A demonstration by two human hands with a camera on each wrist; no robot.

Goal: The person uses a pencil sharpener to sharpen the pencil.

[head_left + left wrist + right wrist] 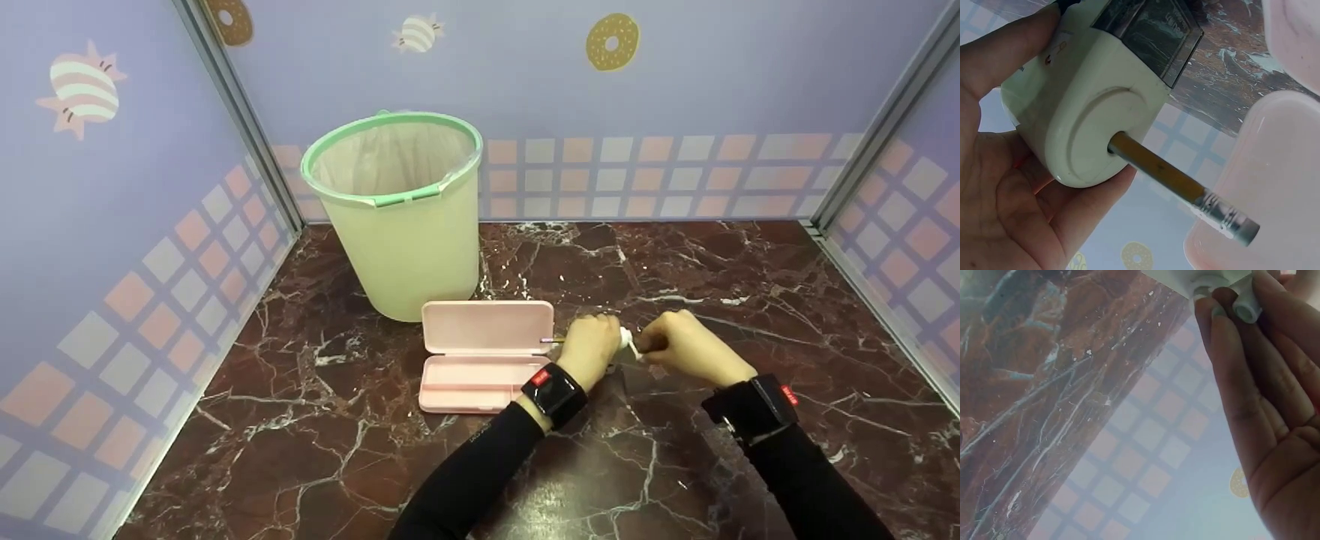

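The left hand [589,346] is wrapped round a white pencil sharpener [1067,118], thumb on one side and curled fingers on the other. The right hand [694,346] pinches its little white handle [1247,308] with the fingertips. So the sharpener is between the two hands, over the shiny table [300,457]; I can't tell if its bottom touches down.

A pencil [1157,166] pokes out of the hole in it. The sharpener looks hard, smooth and light enough for one hand, but it may slip or twist, so its fat round body seems the best place to hold. The see-through drawer [1154,39] looks thin, and I wouldn't squeeze there. The handle is small and wants a gentle pinch. The pencil looks stiff, but it might snap if bent.

Just left of the sharpener, a pink pencil case [487,325] lies open. Farther off stands a pale green bin [409,255] with a bag [397,154] inside, and behind it is a purple wall [525,75]
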